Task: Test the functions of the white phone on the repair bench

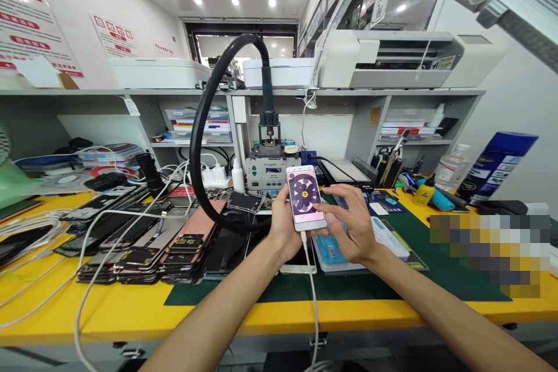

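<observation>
Snagging at the yellow table's [279,319] front edge, the thin white cable [313,296] could yank the slim white phone [305,197] my left hand [281,225] clasps, right hand [354,225] empty.

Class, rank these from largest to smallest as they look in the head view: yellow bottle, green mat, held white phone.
1. Green mat, though partly covered
2. White phone in the left hand
3. Yellow bottle

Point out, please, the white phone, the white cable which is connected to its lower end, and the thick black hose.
White phone [307,196]: head view, middle of its lit screen.
White cable [314,299]: head view, the length hanging below the connector.
Thick black hose [196,148]: head view, left side of its loop.
</observation>
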A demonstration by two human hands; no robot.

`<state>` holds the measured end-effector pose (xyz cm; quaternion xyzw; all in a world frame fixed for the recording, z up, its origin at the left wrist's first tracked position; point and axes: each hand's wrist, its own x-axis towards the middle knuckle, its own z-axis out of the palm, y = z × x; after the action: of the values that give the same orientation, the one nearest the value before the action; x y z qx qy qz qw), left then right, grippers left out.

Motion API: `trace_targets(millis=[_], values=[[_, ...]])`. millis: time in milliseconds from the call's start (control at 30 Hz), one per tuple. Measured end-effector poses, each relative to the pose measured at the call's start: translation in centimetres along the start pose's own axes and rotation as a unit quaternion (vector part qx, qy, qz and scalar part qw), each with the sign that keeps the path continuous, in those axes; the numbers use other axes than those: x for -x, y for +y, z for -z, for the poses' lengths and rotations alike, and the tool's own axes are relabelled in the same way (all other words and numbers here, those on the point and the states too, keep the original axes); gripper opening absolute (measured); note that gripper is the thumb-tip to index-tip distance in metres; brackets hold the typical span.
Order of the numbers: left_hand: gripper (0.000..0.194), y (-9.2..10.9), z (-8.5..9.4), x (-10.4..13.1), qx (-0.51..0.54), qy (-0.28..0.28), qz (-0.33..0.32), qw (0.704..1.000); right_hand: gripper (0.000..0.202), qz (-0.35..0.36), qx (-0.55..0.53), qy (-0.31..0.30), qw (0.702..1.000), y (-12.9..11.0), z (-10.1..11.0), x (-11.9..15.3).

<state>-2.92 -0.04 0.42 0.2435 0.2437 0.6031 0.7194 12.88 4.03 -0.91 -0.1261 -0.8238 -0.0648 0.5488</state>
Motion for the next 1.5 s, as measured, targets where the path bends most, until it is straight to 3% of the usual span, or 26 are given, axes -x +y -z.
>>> trace_targets(millis=[733,1033,1267,1500], values=[[0.062,-0.2,0.0,-0.1,-0.005,-0.016,0.009,1.000,0.027,-0.007,-0.025,-0.007,1.000,0.3,0.0,0.1],[0.067,-0.3,0.1,-0.1,0.006,-0.038,0.020,0.999,0.031,-0.052,0.017,0.041,0.998,0.9,0.5,0.3],[0.063,-0.3,-0.1,-0.1,0.006,-0.011,0.022,1.000,0.032,-0.038,0.012,-0.001,0.999,0.9,0.3,0.3],[0.062,-0.3,0.0,-0.1,-0.004,-0.009,0.019,1.000,0.028,-0.007,-0.013,0.003,1.000,0.6,0.3,0.2]])
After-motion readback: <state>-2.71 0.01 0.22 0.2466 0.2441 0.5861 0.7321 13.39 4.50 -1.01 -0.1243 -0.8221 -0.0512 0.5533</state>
